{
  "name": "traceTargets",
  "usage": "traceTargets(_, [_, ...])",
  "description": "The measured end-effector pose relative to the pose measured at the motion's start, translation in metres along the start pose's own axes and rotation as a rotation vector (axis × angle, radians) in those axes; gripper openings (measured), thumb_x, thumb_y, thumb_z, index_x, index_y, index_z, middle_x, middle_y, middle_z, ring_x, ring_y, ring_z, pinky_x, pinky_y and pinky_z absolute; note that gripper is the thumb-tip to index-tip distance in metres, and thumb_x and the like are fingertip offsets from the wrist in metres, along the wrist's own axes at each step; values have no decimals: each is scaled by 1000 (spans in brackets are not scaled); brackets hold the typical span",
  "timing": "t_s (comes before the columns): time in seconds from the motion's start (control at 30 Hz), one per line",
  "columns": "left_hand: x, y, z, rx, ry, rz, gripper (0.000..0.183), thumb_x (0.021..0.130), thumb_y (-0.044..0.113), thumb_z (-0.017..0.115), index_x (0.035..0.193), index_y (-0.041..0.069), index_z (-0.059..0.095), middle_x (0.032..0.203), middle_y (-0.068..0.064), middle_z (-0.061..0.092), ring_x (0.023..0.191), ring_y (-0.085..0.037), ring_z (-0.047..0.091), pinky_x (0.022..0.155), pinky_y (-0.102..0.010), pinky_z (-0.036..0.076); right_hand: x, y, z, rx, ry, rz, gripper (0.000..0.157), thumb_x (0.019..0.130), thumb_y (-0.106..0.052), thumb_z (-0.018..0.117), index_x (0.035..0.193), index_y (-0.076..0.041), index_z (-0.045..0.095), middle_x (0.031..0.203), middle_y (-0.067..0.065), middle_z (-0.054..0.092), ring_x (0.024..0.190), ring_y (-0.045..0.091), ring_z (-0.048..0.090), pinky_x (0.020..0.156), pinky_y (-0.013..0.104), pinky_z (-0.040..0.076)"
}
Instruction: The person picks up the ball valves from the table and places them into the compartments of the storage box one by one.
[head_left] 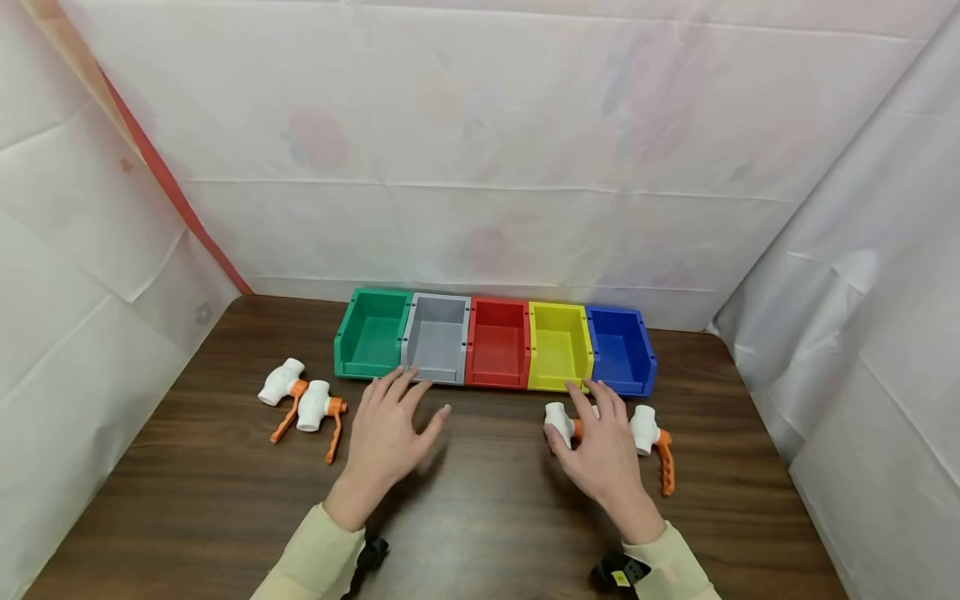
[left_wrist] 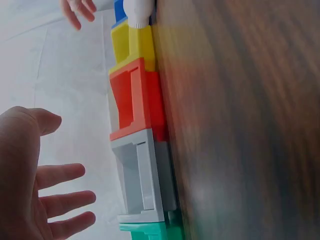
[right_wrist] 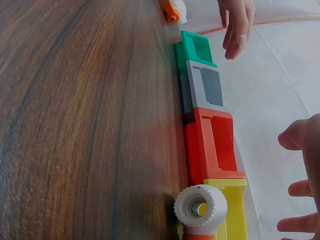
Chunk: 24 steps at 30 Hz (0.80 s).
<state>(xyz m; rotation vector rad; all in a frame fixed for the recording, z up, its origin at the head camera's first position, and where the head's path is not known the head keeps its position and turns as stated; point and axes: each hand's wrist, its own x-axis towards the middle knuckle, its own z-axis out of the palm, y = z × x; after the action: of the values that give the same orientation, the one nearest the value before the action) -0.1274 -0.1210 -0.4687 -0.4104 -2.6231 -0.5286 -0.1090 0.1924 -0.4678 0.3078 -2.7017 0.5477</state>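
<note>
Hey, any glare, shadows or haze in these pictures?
Head view: soft shadows by the left hand and right hand, a pale sheen on the table; left wrist view: hazy, washed out, faint reddish tint on the table near the red bin; right wrist view: similar tint beside that bin.

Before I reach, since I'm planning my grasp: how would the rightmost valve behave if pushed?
The rightmost valve might roll on its rounded body, but its projecting orange handle would likely stop it. Its plastic look suggests stiffness.

Tabletop (head_left: 480,525): wood-grain, smooth, low sheen. Storage bins (head_left: 497,381), 12 o'clock: smooth plastic, semi-gloss. Ball valves (head_left: 312,407), 9 and 3 o'clock: plastic, smooth-bodied. Backdrop (head_left: 487,117), 12 o'clock: creased cloth.
</note>
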Motion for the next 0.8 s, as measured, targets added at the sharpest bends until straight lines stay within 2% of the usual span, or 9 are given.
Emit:
traceTargets(0.13, [3, -4, -2, -14, 28, -3, 45, 91, 45, 67, 114, 8, 74, 124, -14, 66, 116, -35, 57, 100, -54, 43, -2, 2, 0, 53, 41, 2, 60, 87, -39, 72, 137, -9, 59, 141, 20, 50, 131, 40, 41, 101, 59, 38])
traceTargets(0.23, [6, -7, -4, -23, 28, -17, 41, 92, 43, 66, 112, 8, 74, 115, -12, 70, 106, -32, 62, 88, -50, 51, -3, 5, 0, 110, 75, 4, 53, 87, -31, 74, 133, -7, 62, 137, 18, 53, 127, 38, 45, 99, 57, 40])
traceTargets(0.33, [9, -11, -7, -28, 34, -42, 38, 92, 41, 67, 111, 9, 74, 111, -11, 71, 101, -31, 65, 75, -48, 55, -3, 6, -2, 183, 99, 9, 47, 88, -25, 74, 129, -5, 64, 134, 17, 55, 124, 37, 48, 98, 55, 41])
traceTargets(0.5, [14, -21, -14, -29, 58, -57, 33, 92, 35, 69, 110, 8, 75, 108, -12, 73, 94, -32, 68, 62, -47, 55, -3, 12, -5, 251, 129, 45, 41, 88, -19, 74, 125, -5, 66, 131, 15, 58, 121, 34, 51, 98, 52, 41])
traceTargets(0.63, [18, -30, -19, -35, 75, -45, 29, 91, 30, 70, 108, 7, 75, 105, -12, 74, 84, -32, 69, 55, -46, 53, -4, 19, -9, 262, 149, 82, 39, 89, -17, 73, 124, -4, 66, 131, 14, 59, 122, 33, 52, 97, 53, 42])
traceTargets(0.8, [24, -44, -25, -27, 89, -46, 27, 92, 29, 69, 107, 7, 74, 103, -11, 74, 76, -31, 67, 49, -43, 50, -5, 30, -15, 271, 205, 90, 36, 89, -13, 72, 123, -3, 67, 128, 16, 60, 121, 35, 53, 95, 53, 42])
